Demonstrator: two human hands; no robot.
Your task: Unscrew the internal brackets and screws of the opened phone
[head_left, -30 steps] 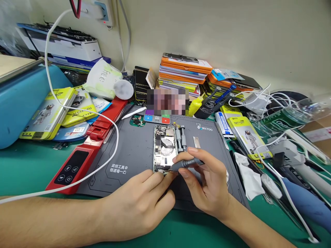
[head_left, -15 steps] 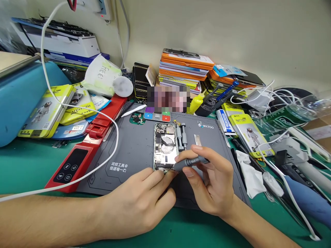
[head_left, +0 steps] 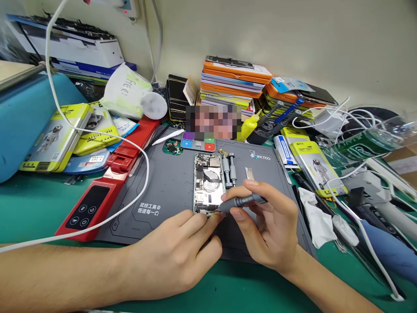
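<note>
An opened phone [head_left: 207, 182], its insides showing, lies on a dark grey work mat [head_left: 163, 191]. My right hand [head_left: 270, 226] pinches a grey screwdriver [head_left: 243, 202] whose tip points at the phone's lower right corner. My left hand [head_left: 177, 256] rests on the mat, its fingertips pressed against the phone's bottom edge. Two more grey screwdrivers [head_left: 230, 169] lie just right of the phone.
A red device with buttons [head_left: 97, 204] and a white cable [head_left: 130, 148] lie left of the mat. Yellow battery packs [head_left: 55, 134], stacked boxes [head_left: 233, 84], a blue case [head_left: 19, 117], a plastic bottle [head_left: 365, 145] and white wipes [head_left: 317, 221] crowd the green table.
The view has tilted slightly downward. My right hand and the screwdriver have shifted a little to the right; the left hand stays at the phone's bottom edge.
</note>
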